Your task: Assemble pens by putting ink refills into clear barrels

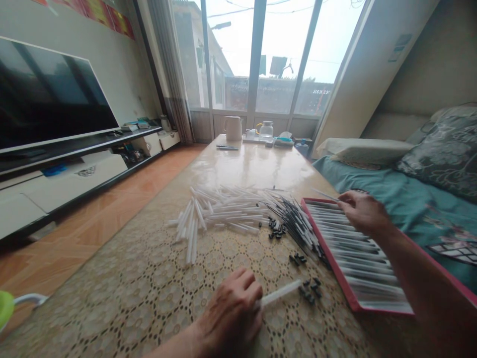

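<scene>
Tall windows (285, 30) light the far end of your long patterned table (130, 283). A red-edged tray (340, 273) full of pale sticks lies at the right. Left of it spreads a heap of white tubes (234, 214), with a bunch of dark rods (296, 221) between. Your left hand (234, 304), near centre, closes around one white tube (281, 293) pointing right; your right hand (363, 211), over the tray's far part, pinches a thin pale rod (325, 194). Small black pieces (309, 297) cluster near the held tube's tip.
</scene>
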Tool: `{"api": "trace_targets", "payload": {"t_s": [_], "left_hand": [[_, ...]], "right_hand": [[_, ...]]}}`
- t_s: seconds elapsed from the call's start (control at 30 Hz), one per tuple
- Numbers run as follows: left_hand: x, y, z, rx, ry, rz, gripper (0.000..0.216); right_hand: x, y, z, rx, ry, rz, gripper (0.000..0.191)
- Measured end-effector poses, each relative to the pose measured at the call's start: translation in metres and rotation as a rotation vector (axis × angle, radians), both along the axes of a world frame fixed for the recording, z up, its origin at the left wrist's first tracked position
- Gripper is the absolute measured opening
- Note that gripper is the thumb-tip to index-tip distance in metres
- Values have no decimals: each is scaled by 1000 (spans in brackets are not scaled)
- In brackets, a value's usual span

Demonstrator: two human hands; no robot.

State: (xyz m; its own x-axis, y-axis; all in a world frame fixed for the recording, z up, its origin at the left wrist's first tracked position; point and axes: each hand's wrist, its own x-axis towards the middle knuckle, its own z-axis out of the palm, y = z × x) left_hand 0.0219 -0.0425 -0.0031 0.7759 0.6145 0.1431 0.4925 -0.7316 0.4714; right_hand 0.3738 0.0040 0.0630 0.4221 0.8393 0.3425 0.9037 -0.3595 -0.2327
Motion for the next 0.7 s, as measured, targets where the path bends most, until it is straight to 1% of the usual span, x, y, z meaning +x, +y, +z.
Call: {"api": "trace_targets", "payload": {"t_s": [0.1, 0.23, 0.33, 0.43, 0.53, 0.6, 0.67, 0.7], "left_hand": [[-5, 6, 0, -44, -83, 84, 9], [-12, 16, 3, -110, -175, 219, 9], [-15, 20, 4, -154, -220, 294, 11], [-15, 23, 3, -215, -280, 351, 12], [-15, 26, 3, -319, -371, 418, 14], [-16, 28, 4, -427, -451, 457, 15], [-17, 29, 4, -550, -545, 496, 16], [-18, 30, 4, -606, -595, 513, 16]], "right_hand": [[19, 14, -17, -50, -66, -51, 18], [31, 28, -39, -86, -120, -53, 20], [37, 36, -48, -86, -154, -6, 20], [36, 42, -51, -69, -180, 40, 19], [19, 41, -44, -39, -192, 70, 24], [-3, 29, -35, -31, -177, 142, 25], [-31, 5, -26, -60, -115, 284, 22], [-45, -12, -23, -112, 2, 401, 20]]}}
